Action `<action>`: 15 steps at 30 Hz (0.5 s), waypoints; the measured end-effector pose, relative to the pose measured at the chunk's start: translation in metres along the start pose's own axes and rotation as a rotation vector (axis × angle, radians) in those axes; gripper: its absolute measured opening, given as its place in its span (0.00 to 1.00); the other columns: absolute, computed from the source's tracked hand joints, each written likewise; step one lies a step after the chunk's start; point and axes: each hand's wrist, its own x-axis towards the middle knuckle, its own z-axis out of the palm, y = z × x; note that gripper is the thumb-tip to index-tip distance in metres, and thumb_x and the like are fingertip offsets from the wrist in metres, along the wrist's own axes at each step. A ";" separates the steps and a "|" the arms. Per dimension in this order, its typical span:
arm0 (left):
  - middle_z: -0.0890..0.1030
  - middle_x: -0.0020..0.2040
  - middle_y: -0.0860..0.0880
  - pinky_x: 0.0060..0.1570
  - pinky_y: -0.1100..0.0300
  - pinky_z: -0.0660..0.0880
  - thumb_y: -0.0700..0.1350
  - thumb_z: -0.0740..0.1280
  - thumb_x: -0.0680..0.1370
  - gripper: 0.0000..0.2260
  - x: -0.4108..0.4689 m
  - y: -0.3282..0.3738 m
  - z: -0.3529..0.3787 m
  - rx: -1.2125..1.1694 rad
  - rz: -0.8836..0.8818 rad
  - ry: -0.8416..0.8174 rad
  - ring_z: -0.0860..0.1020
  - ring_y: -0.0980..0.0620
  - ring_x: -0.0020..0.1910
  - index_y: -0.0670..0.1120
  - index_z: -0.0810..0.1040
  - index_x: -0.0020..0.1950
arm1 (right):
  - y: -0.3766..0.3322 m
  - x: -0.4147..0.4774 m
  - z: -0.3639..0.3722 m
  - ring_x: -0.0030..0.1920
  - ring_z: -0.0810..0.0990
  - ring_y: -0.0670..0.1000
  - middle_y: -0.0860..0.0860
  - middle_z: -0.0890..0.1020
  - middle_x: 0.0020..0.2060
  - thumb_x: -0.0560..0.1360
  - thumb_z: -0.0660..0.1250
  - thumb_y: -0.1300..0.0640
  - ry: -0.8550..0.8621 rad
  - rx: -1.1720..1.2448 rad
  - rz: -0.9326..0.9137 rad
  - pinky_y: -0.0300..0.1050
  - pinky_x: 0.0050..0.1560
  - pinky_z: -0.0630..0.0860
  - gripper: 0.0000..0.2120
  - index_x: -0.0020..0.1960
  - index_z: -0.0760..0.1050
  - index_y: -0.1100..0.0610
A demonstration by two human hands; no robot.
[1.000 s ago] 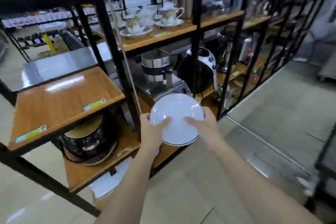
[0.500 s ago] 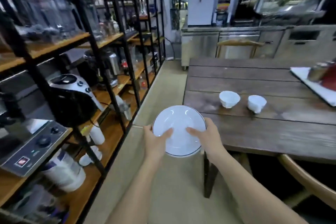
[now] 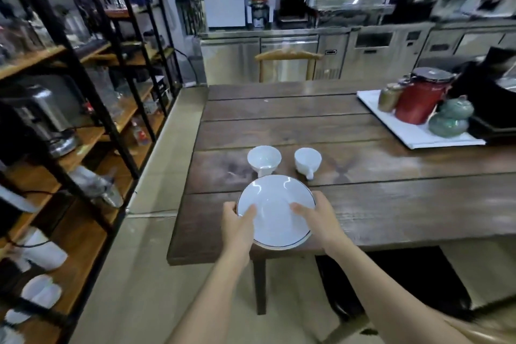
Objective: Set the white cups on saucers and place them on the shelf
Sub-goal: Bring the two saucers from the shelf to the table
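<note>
One white saucer (image 3: pixel 277 211) with a thin dark rim line is held in both hands above the near left corner of the dark wooden tabletop (image 3: pixel 363 204). The left hand (image 3: pixel 237 227) grips the saucer's left edge, thumb laid across its upper face; the right hand (image 3: pixel 318 218) grips the right edge in the same way. Whether the saucer touches the tabletop, or is a stack of more than one, cannot be told.

Two white cups stand on the tabletop just beyond the saucer, apart from each other: the left cup (image 3: pixel 264 159), its lower part hidden behind the saucer's far rim, and the right cup (image 3: pixel 307 162), its handle turned toward the near edge.

Toward the right edge lies one white tray (image 3: pixel 413 134) carrying one red canister (image 3: pixel 418 98), one brown jar (image 3: pixel 389 96) and one green gourd-shaped jar (image 3: pixel 451 117).

One black-framed shelf unit (image 3: pixel 83 126) with wooden boards runs along the left, well apart from the cups. One wooden chair (image 3: pixel 287 60) stands at the far edge.
</note>
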 end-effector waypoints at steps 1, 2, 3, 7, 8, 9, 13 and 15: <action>0.76 0.43 0.48 0.39 0.55 0.71 0.41 0.66 0.76 0.06 0.007 -0.002 0.006 0.020 -0.026 -0.009 0.74 0.48 0.41 0.46 0.69 0.45 | 0.005 0.007 -0.004 0.51 0.77 0.53 0.47 0.77 0.46 0.73 0.67 0.58 0.005 -0.008 0.021 0.47 0.49 0.74 0.10 0.53 0.69 0.54; 0.76 0.42 0.48 0.41 0.54 0.72 0.41 0.66 0.76 0.07 0.014 -0.004 0.011 0.048 -0.056 -0.024 0.74 0.47 0.42 0.47 0.68 0.43 | 0.009 0.013 -0.006 0.52 0.77 0.54 0.47 0.77 0.46 0.73 0.67 0.58 0.012 -0.019 0.048 0.48 0.50 0.75 0.10 0.53 0.69 0.54; 0.76 0.42 0.48 0.42 0.53 0.73 0.40 0.64 0.76 0.07 0.021 -0.005 0.014 0.073 -0.084 -0.035 0.74 0.47 0.42 0.48 0.68 0.42 | 0.013 0.021 -0.008 0.52 0.78 0.54 0.49 0.78 0.48 0.73 0.67 0.57 0.019 -0.033 0.068 0.51 0.52 0.76 0.11 0.53 0.70 0.55; 0.76 0.44 0.46 0.34 0.57 0.76 0.36 0.59 0.75 0.06 0.052 -0.007 0.027 0.127 -0.192 -0.096 0.75 0.48 0.40 0.46 0.69 0.43 | 0.028 0.047 -0.009 0.53 0.79 0.57 0.54 0.80 0.52 0.70 0.66 0.56 0.054 -0.077 0.134 0.59 0.57 0.76 0.14 0.55 0.71 0.55; 0.77 0.45 0.46 0.31 0.58 0.76 0.36 0.59 0.75 0.06 0.058 -0.007 0.030 0.144 -0.218 -0.108 0.76 0.49 0.40 0.47 0.70 0.44 | 0.030 0.051 -0.008 0.54 0.79 0.57 0.54 0.80 0.52 0.71 0.66 0.58 0.065 -0.099 0.150 0.58 0.57 0.76 0.13 0.55 0.71 0.56; 0.78 0.47 0.46 0.29 0.59 0.75 0.36 0.59 0.75 0.06 0.064 -0.008 0.032 0.159 -0.237 -0.117 0.77 0.48 0.41 0.47 0.70 0.45 | 0.032 0.056 -0.008 0.54 0.79 0.56 0.54 0.79 0.52 0.72 0.66 0.59 0.073 -0.116 0.162 0.57 0.57 0.76 0.13 0.55 0.72 0.56; 0.80 0.51 0.43 0.30 0.58 0.77 0.36 0.59 0.75 0.08 0.086 -0.006 0.043 0.211 -0.278 -0.159 0.79 0.46 0.44 0.45 0.72 0.51 | 0.039 0.075 -0.009 0.53 0.79 0.56 0.54 0.80 0.51 0.72 0.67 0.59 0.085 -0.166 0.218 0.53 0.54 0.77 0.14 0.56 0.73 0.59; 0.79 0.50 0.44 0.32 0.56 0.78 0.35 0.59 0.76 0.09 0.094 -0.006 0.047 0.222 -0.291 -0.184 0.79 0.46 0.44 0.44 0.71 0.55 | 0.045 0.083 -0.008 0.52 0.80 0.55 0.54 0.81 0.51 0.71 0.67 0.58 0.100 -0.179 0.243 0.51 0.51 0.77 0.14 0.56 0.73 0.58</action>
